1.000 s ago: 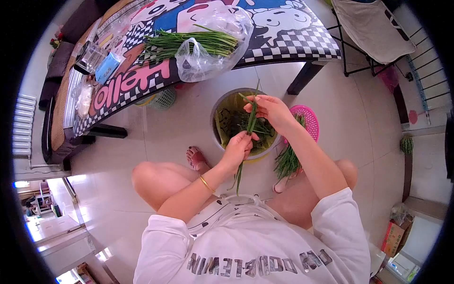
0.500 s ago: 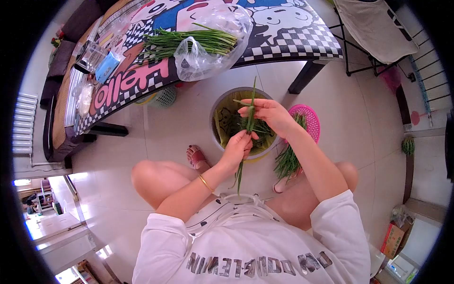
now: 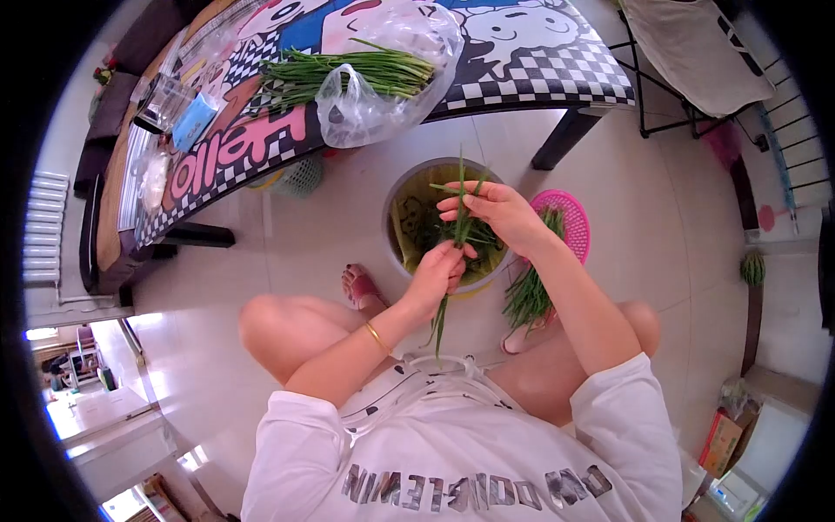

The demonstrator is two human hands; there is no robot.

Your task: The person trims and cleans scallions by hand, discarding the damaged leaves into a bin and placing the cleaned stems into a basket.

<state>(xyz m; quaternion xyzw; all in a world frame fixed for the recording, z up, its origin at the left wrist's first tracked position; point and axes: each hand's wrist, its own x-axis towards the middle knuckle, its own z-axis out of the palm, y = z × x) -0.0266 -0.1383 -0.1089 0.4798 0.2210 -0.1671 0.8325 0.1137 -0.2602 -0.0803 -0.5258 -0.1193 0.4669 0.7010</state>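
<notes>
My left hand (image 3: 437, 277) is closed around the lower part of a few green chives (image 3: 462, 228), whose leaf ends hang below it. My right hand (image 3: 500, 213) pinches at the upper part of the same chives, fingers pointing left. Both hands are over a round grey bin (image 3: 397, 257) with a yellowish liner and green scraps inside. Right of the bin, a pink basket (image 3: 576, 228) stands on the floor with a bunch of chives (image 3: 531, 291) lying across it.
A low table (image 3: 522, 83) with a cartoon cover stands ahead. On it, a large bundle of chives (image 3: 348, 74) lies partly in a clear plastic bag (image 3: 357, 122), near a blue packet (image 3: 195, 120). A greenish basket (image 3: 302, 177) sits beneath; a folding chair (image 3: 687, 52) stands right.
The chives between my hands have shifted slightly, with the upper ends spreading apart near my right fingers. Both hands stay in almost the same place over the bin.
</notes>
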